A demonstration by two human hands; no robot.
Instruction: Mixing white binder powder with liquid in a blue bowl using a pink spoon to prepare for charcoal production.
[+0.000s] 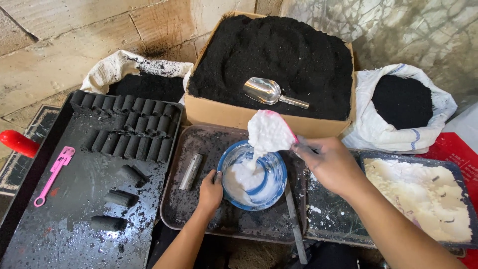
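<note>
Over the blue bowl (253, 179) steadied by left hand (211, 190), right hand (326, 162) clamps a paste-laden spatula (269, 133)

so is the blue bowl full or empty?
Partly full. White paste covers the bottom of the bowl, and more drips in from the loaded pink scoop in the right hand. Left hand steadies the rim.

Both forearms bare, no sleeves; fingers (304, 149) smudged with black dust.
</note>
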